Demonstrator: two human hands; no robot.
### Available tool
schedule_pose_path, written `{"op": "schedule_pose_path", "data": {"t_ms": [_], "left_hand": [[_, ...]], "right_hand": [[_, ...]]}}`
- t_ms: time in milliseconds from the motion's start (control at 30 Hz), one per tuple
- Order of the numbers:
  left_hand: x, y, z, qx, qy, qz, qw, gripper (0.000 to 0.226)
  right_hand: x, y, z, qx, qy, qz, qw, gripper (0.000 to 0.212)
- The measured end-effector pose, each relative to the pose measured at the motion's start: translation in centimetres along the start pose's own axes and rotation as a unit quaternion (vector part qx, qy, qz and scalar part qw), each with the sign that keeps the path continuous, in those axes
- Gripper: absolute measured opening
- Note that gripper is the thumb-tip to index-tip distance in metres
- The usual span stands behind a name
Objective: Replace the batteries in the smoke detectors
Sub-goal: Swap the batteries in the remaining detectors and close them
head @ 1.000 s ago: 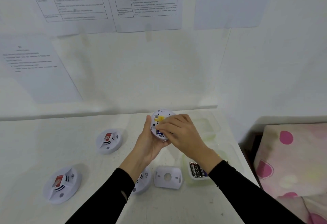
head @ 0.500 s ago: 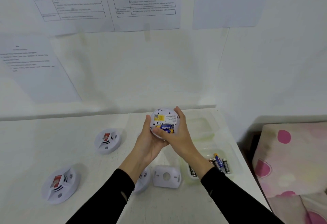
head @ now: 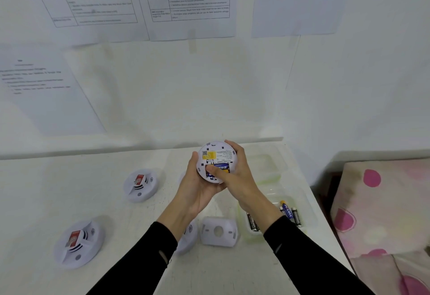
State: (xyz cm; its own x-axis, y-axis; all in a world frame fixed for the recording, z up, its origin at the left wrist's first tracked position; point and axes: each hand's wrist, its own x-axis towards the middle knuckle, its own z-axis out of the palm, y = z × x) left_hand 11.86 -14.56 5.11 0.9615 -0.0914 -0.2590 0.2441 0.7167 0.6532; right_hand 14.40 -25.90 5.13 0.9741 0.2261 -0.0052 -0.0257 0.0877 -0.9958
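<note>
I hold a round white smoke detector [head: 215, 155] above the table, its back facing me, with a yellow label and an open battery bay. A blue battery [head: 221, 167] lies in the bay. My left hand [head: 194, 187] cups the detector from the left and below. My right hand [head: 239, 173] grips its right rim, and the thumb presses on the battery. A white back cover [head: 218, 231] lies on the table below my hands. Loose batteries [head: 289, 214] sit in a clear tray [head: 309, 211] to the right.
Two more detectors [head: 139, 185] [head: 78, 243] lie face up on the white table [head: 46, 190], and a third detector [head: 187, 240] is half hidden under my left forearm. An empty clear tray [head: 265, 164] stands behind. A pink-dotted cushion [head: 384, 201] is beside the table's right edge.
My right hand moved off the detector's back to its right rim, uncovering the battery bay. The thumb now presses on the blue battery. The left hand kept its hold.
</note>
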Motion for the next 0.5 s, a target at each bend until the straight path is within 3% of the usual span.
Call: {"op": "schedule_pose_path", "data": {"t_ms": [167,367,500], "left_hand": [[0.0,0.0,-0.3,0.022,-0.009,-0.001,1.0,0.059],[0.0,0.3,-0.3,0.02,-0.018,0.005,1.0,0.058],[-0.1,1.9,-1.2,0.018,-0.015,0.03,0.999,0.055]], "right_hand": [[-0.1,-0.2,-0.5,0.036,0.025,0.003,0.999,0.071],[-0.5,-0.5,-0.9,0.014,-0.012,-0.012,1.0,0.064],[-1.5,0.2,-2.0,-0.035,0.006,-0.012,0.999,0.039]]}}
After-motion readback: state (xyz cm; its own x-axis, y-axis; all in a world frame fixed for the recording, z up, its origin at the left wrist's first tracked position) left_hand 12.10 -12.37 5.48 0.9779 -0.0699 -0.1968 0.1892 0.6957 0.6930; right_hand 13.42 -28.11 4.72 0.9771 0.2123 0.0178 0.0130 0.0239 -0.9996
